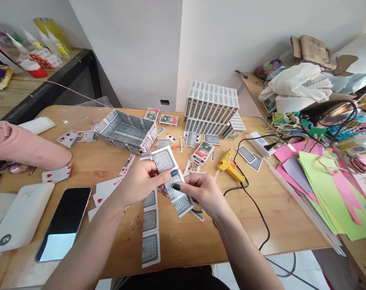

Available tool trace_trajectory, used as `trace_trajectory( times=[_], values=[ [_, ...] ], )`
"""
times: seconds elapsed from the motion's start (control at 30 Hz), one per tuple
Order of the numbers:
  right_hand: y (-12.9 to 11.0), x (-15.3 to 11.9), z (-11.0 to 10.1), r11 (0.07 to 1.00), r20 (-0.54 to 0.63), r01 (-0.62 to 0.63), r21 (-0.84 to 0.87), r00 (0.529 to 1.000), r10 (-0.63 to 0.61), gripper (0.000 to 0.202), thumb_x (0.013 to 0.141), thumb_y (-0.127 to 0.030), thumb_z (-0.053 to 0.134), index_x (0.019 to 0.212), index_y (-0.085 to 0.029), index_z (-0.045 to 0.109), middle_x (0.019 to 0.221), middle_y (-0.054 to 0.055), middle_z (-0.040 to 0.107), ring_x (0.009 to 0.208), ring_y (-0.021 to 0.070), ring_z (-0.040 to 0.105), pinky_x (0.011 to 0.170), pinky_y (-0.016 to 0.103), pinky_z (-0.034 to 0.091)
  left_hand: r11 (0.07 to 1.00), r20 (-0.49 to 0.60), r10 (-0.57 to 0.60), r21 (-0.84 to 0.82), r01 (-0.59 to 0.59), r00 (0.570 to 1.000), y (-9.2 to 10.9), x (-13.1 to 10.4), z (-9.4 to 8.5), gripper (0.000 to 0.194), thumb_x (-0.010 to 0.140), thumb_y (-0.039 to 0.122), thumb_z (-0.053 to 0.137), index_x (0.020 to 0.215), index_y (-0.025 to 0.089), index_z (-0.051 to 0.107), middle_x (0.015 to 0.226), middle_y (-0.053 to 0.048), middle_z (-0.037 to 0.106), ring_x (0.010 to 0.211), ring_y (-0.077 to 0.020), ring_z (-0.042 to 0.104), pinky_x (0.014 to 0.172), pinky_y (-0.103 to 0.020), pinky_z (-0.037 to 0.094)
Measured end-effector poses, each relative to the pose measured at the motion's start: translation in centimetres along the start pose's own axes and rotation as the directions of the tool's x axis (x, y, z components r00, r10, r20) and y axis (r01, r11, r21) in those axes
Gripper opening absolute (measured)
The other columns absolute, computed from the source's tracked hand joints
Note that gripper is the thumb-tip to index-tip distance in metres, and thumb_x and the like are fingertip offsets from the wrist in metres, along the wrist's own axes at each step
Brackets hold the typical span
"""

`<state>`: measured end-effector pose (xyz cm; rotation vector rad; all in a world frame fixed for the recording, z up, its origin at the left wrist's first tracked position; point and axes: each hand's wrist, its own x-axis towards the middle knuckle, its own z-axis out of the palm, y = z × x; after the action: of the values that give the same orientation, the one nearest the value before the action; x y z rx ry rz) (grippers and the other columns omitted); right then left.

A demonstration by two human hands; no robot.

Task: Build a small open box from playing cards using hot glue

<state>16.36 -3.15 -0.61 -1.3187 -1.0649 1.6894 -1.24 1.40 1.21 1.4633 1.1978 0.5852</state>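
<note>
While both forearms angle inward from the near side, the left hand [140, 177] pinches the card strip [165, 158] from the left, thumb uppermost; the right hand [203, 189] pinches its right edge, thumb likewise uppermost. The strip slants over the table [198, 243], left of the glue gun [229, 166].

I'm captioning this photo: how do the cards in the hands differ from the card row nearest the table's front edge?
The held cards are pinched by the left hand and right hand; the card row lies on the table. The held cards slant across the view, while the card row runs nearly straight. Both show grey patterned backs.
</note>
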Motion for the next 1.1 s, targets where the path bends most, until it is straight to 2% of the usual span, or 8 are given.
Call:
trace_trajectory(
  times=[0.1, 0.17, 0.27, 0.37, 0.5, 0.73, 0.9, 1.1],
  values=[
    [0.0, -0.2, -0.2, 0.998, 0.021, 0.007, 0.059, 1.000, -0.008, 0.043, 0.067, -0.058, 0.071, 0.067, -0.015, 0.069, 0.058, 0.000, 0.057, 0.054, 0.0100, 0.046, 0.050, 0.022, 0.037, 0.996, 0.003, 0.019, -0.082, -0.019, 1.000, -0.4, 0.0, 0.7, 0.027, 0.070, 0.035, 0.066, 0.052, 0.016, 0.057, 0.046, 0.003, 0.047, 0.043, -0.0086, 0.041, 0.040, -0.019, 0.029],
    [0.2, -0.5, -0.5, 0.995, 0.057, -0.001, 0.100, 0.998, -0.005, 0.046, 0.071, -0.060, 0.065, 0.064, -0.015, 0.066, 0.057, 0.000, 0.057, 0.054, 0.0101, 0.049, 0.053, 0.023, 0.042, 0.987, -0.094, 0.040, -0.155, -0.054, 0.995, -0.7, 0.0, 1.1, 0.033, 0.073, 0.037, 0.062, 0.050, 0.017, 0.051, 0.046, 0.004, 0.045, 0.043, -0.0079, 0.039, 0.041, -0.019, 0.030],
    [0.6, -1.3, -0.6, 0.989, 0.119, -0.025, 0.147, 0.993, 0.008, 0.042, 0.072, -0.057, 0.067, 0.068, -0.014, 0.066, 0.064, 0.003, 0.063, 0.057, 0.0125, 0.058, 0.057, 0.026, 0.049, 0.963, -0.216, 0.025, -0.257, -0.082, 0.976, -1.0, 0.1, 1.5, 0.030, 0.073, 0.037, 0.061, 0.054, 0.017, 0.051, 0.051, 0.003, 0.051, 0.046, -0.0098, 0.046, 0.044, -0.021, 0.037],
    [0.9, -1.8, -0.1, 0.982, 0.134, -0.038, 0.187, 0.991, 0.013, 0.039, 0.072, -0.053, 0.069, 0.071, -0.014, 0.062, 0.063, 0.003, 0.065, 0.053, 0.0128, 0.061, 0.052, 0.025, 0.050, 0.936, -0.119, -0.024, -0.352, -0.020, 0.993, -1.1, 0.2, 1.8, 0.026, 0.076, 0.039, 0.058, 0.063, 0.017, 0.060, 0.061, -0.001, 0.063, 0.055, -0.0148, 0.057, 0.051, -0.025, 0.045],
    [1.3, -1.9, 1.0, 0.976, 0.079, -0.035, 0.215, 0.997, 0.019, 0.040, 0.073, -0.053, 0.067, 0.070, -0.015, 0.057, 0.057, 0.003, 0.065, 0.047, 0.0123, 0.060, 0.045, 0.023, 0.048, 0.881, 0.007, -0.028, -0.472, 0.028, 1.000, -0.8, 0.2, 2.4, 0.029, 0.081, 0.043, 0.056, 0.079, 0.015, 0.065, 0.083, -0.008, 0.072, 0.075, -0.0217, 0.066, 0.062, -0.029, 0.052],
    [1.7, -1.8, 2.0, 0.986, 0.000, 0.027, 0.166, 1.000, -0.027, 0.041, 0.077, -0.054, 0.061, 0.061, -0.017, 0.051, 0.047, -0.002, 0.057, 0.037, 0.0072, 0.046, 0.039, 0.020, 0.036, 0.783, -0.020, -0.134, -0.614, 0.094, 0.991, -0.5, -0.2, 4.0, 0.031, 0.079, 0.050, 0.060, 0.081, 0.019, 0.055, 0.074, -0.004, 0.071, 0.056, -0.0205, 0.066, 0.043, -0.027, 0.049],
    [1.5, -1.8, 2.0, 0.995, -0.018, 0.066, 0.068, 0.998, -0.065, 0.043, 0.082, -0.051, 0.056, 0.055, -0.019, 0.045, 0.043, -0.005, 0.044, 0.039, 0.0058, 0.035, 0.041, 0.021, 0.027, 0.781, -0.080, -0.165, -0.619, 0.081, 0.983, -0.4, -0.3, 4.3, 0.033, 0.077, 0.051, 0.062, 0.083, 0.020, 0.054, 0.073, -0.005, 0.070, 0.066, -0.0220, 0.068, 0.047, -0.026, 0.051],
    [1.6, -1.7, 2.0, 0.996, -0.004, 0.092, 0.013, 0.996, -0.092, 0.044, 0.086, -0.047, 0.052, 0.053, -0.020, 0.041, 0.044, -0.006, 0.039, 0.042, 0.0065, 0.030, 0.044, 0.024, 0.022, 0.765, -0.083, -0.201, -0.636, 0.104, 0.976, -0.7, -0.3, 4.6, 0.031, 0.079, 0.050, 0.060, 0.086, 0.020, 0.054, 0.074, -0.003, 0.070, 0.069, -0.0225, 0.069, 0.045, -0.026, 0.051]
  ],
)
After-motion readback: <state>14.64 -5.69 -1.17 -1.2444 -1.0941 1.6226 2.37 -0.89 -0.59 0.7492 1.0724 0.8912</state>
